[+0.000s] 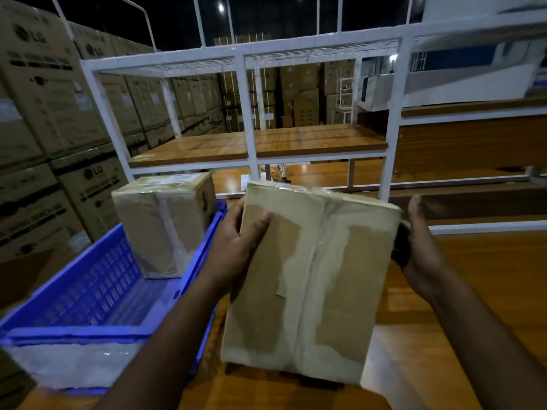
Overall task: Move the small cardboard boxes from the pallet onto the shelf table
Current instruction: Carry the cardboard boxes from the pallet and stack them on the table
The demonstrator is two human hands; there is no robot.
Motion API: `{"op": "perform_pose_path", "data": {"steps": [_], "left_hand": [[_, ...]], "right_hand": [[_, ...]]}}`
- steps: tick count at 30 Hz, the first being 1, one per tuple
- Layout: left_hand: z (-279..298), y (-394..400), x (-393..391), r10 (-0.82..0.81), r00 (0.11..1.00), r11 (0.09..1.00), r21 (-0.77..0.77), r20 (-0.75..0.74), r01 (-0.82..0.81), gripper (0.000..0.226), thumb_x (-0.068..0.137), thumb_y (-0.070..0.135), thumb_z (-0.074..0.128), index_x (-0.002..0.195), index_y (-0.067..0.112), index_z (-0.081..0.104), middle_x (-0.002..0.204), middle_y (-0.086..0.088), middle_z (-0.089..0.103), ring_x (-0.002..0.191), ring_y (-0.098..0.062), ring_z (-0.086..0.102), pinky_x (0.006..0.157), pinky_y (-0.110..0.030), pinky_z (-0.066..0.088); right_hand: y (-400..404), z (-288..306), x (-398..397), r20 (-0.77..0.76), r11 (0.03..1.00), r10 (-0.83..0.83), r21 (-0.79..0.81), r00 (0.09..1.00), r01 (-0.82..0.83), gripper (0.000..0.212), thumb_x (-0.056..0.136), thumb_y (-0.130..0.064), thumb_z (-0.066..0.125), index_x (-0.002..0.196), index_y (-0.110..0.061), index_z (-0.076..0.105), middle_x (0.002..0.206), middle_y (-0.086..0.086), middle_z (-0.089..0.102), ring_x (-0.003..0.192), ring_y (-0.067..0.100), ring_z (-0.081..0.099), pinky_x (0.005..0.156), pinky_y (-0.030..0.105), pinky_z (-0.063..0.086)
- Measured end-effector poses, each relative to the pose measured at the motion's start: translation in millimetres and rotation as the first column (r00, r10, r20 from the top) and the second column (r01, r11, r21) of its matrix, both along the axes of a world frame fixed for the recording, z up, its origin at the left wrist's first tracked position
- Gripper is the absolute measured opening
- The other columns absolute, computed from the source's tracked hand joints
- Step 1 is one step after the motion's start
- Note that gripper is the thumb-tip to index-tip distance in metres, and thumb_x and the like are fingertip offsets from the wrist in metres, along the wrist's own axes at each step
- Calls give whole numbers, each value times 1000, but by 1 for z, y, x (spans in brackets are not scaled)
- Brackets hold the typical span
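You hold a taped cardboard box [307, 279] between both hands, over the wooden worktop [461, 291] in front of the white shelf frame [248, 113]. Your left hand [236, 244] grips the box's left edge, thumb curled onto its top face, the other fingers wrapped behind the side. Your right hand [420, 247] is at the right edge; its thumb points up, and a dark object sits between palm and box, so you cannot tell whether those fingers clasp the box. The box tilts, its far end raised. To your left, a second taped box [165, 223] stands upright in a blue plastic crate [97, 294]. Stacks of large cartons [44, 113] fill the background on the left.
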State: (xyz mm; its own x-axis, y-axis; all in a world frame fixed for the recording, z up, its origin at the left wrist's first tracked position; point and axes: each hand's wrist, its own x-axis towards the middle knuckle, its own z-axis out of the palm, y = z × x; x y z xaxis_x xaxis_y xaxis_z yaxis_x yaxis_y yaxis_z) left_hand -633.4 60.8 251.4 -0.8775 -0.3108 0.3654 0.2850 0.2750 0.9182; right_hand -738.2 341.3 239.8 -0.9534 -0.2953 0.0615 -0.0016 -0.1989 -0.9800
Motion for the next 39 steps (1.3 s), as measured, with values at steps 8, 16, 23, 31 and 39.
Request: {"op": "perform_pose_path", "data": {"steps": [8, 16, 23, 31, 39], "left_hand": [[-50, -22, -31, 45, 988, 875, 471, 149, -111, 81, 72, 63, 81, 139, 25, 56, 130, -13, 67, 112, -34, 69, 79, -45, 59], [-89, -26, -39, 144, 954, 780, 563, 265, -274, 85, 92, 22, 72, 157, 46, 21, 148, -1, 42, 124, -35, 57, 98, -64, 51], [-117, -6, -32, 179, 926, 787, 517, 333, -338, 56, 96, -5, 52, 144, 20, 42, 132, -7, 60, 113, -34, 63, 94, -55, 56], [-131, -31, -11, 88, 932, 761, 580, 353, -291, 80, 94, 10, 68, 159, 29, 26, 159, -7, 38, 127, -31, 58, 90, -47, 58], [-119, -38, -35, 241, 886, 949, 95, 396, -301, 75, 99, 24, 63, 161, 32, 21, 165, -4, 26, 144, -28, 39, 111, -49, 44]], "right_hand": [[-21, 2, -5, -110, 959, 142, 263, 984, -109, 46, 86, -56, 61, 126, -34, 56, 119, -5, 68, 107, 15, 66, 85, 37, 55], [-64, -7, -26, -333, 741, 200, 667, 921, 80, 65, 93, -23, 68, 149, -25, 35, 135, -1, 52, 126, 23, 51, 100, 44, 47], [-86, -75, -35, -359, 465, 346, 868, 867, 173, 60, 95, -39, 63, 149, -27, 38, 156, -2, 38, 138, 20, 40, 109, 39, 38], [-81, -72, -18, -506, 572, 371, 785, 779, 238, 37, 82, -54, 72, 114, -37, 63, 133, -14, 50, 126, 13, 46, 105, 36, 42], [-68, -79, 56, -93, 143, 896, 986, 433, -83, 111, 71, -80, 63, 155, -48, -2, 163, -24, -13, 147, -2, -18, 117, 41, -18]]}}
